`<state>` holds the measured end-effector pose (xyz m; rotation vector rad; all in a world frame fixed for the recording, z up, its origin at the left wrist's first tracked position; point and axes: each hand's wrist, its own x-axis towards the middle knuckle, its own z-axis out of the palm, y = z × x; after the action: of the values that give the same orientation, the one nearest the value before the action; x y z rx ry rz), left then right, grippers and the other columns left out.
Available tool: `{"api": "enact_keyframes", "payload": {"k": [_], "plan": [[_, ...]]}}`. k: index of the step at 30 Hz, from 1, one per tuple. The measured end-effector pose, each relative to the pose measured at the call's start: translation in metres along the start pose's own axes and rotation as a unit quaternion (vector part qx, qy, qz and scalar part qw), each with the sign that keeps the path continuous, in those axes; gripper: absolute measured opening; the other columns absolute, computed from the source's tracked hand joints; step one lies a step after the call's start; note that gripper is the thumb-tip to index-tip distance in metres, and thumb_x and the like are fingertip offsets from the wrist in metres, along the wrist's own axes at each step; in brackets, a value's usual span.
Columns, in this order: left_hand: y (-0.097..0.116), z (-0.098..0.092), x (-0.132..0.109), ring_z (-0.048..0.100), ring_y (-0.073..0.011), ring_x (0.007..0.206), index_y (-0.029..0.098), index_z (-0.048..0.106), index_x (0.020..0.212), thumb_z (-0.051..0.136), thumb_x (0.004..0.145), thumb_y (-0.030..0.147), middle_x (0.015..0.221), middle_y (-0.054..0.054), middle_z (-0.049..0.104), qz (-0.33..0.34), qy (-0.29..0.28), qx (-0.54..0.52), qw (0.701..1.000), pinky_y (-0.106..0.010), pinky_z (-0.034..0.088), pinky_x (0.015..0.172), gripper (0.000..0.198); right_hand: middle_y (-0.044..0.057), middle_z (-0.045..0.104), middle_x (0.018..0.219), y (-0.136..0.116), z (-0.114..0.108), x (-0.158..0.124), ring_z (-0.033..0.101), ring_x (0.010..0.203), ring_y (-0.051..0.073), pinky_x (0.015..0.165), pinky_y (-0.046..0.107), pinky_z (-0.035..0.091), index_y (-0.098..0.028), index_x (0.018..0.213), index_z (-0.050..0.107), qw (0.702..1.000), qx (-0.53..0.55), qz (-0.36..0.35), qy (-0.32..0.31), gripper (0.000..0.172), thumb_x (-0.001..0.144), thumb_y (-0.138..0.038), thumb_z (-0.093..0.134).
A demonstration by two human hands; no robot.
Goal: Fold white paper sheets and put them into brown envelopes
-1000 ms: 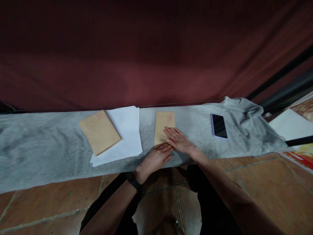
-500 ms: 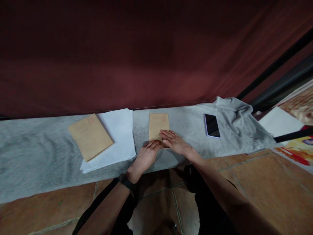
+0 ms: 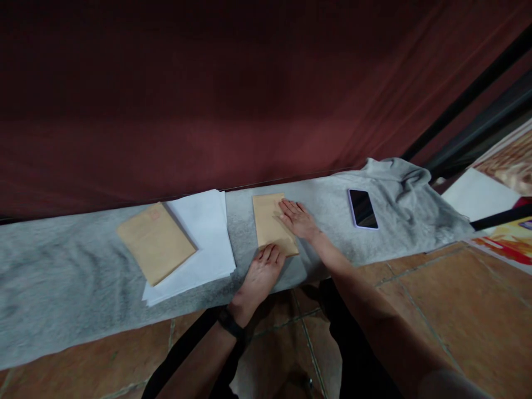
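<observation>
A brown envelope [image 3: 269, 221] lies flat on the grey cloth [image 3: 75, 266] in front of me. My right hand [image 3: 298, 219] rests flat on its upper right part, fingers stretched out. My left hand [image 3: 261, 274] lies flat at the envelope's near edge, fingertips touching it, a dark band on the wrist. Neither hand holds anything. To the left, a second brown envelope [image 3: 155, 242] lies on a stack of white sheets [image 3: 205, 233].
A phone [image 3: 363, 208] with a dark screen lies on the cloth to the right, near bunched grey fabric [image 3: 409, 194]. A dark red curtain [image 3: 208, 100] hangs behind. White paper [image 3: 477, 195] and a colourful sheet [image 3: 505, 246] lie at far right. The floor is tiled.
My right hand has slid up the envelope toward its far end. My left hand has drawn back to the near edge. The view has shifted slightly.
</observation>
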<state>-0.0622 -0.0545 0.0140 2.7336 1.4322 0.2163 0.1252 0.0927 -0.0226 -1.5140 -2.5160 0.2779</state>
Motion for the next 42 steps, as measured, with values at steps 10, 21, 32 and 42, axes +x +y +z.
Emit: {"api": "enact_keyframes", "payload": {"k": [10,21,32,42], "plan": [[-0.006,0.005,-0.006,0.061,-0.0273,0.127,0.016,0.058,0.129,0.045,0.104,0.032,0.133,-0.015,0.067,-0.039,0.051,-0.110,0.992,-0.045,0.050,0.109,0.033,0.009,0.025,0.170,-0.012,0.001,-0.011,0.025,0.157,0.026,0.129,0.050,0.018,-0.016,0.164,0.025,0.999,-0.004,-0.036,-0.006,0.065,0.108,-0.048,0.026],[-0.038,0.022,0.019,0.032,-0.0266,0.155,0.011,0.039,0.155,0.031,0.107,0.036,0.163,-0.017,0.041,-0.116,0.038,-0.105,0.987,-0.050,0.030,0.126,0.055,0.010,0.026,0.170,-0.028,0.004,-0.051,0.024,0.158,0.022,0.131,0.048,0.017,-0.017,0.164,0.026,0.990,0.024,-0.126,-0.055,0.066,0.108,-0.052,0.028],[-0.065,0.037,0.036,0.028,-0.0224,0.157,0.021,0.037,0.158,0.027,0.108,0.038,0.167,-0.009,0.036,-0.096,-0.001,-0.118,0.988,-0.048,0.029,0.126,0.054,0.014,0.033,0.167,-0.025,-0.017,-0.088,0.028,0.156,0.023,0.130,0.048,0.023,-0.017,0.163,0.029,0.969,0.108,-0.201,-0.091,0.072,0.104,-0.053,0.048],[-0.063,0.032,0.058,0.028,-0.0224,0.157,0.026,0.044,0.155,0.032,0.106,0.034,0.166,-0.006,0.038,-0.071,0.020,-0.079,0.994,-0.049,0.022,0.129,0.051,0.011,0.053,0.156,-0.029,-0.015,-0.094,0.045,0.148,0.023,0.126,0.049,0.033,-0.021,0.152,0.051,0.972,0.131,-0.191,-0.045,0.054,0.101,-0.038,0.057]]}}
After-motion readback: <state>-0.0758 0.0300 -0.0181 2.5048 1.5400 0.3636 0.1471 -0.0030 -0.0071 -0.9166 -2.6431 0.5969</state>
